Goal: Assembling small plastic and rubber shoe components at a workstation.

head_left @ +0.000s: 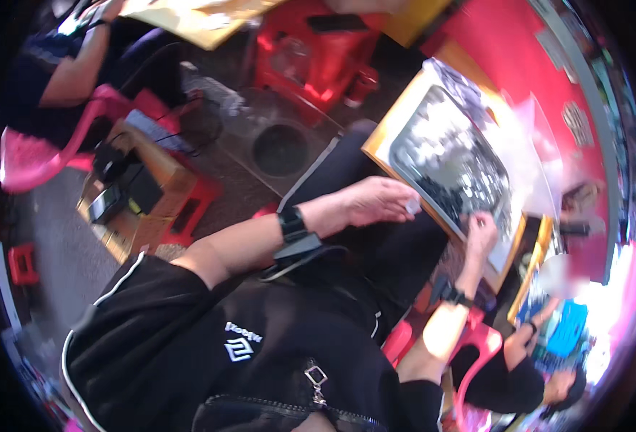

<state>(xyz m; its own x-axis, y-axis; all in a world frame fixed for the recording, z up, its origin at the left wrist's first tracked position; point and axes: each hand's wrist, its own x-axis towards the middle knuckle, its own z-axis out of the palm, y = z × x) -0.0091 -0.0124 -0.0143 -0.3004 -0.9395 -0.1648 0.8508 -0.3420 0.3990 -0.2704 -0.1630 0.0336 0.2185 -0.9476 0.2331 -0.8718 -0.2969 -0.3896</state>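
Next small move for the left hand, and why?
Probably ease the left hand inward over the tray: its fingertips pinch a small pale piece near the tray's outer edge, where a slip might miss the tray. The right hand is already at the tray's edge; whether it holds anything is too blurred to tell.

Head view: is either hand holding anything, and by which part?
Left hand: a small whitish thing at the fingertips, the part in the grip too blurred to tell. Right hand, at the tray: cannot tell whether it holds anything.
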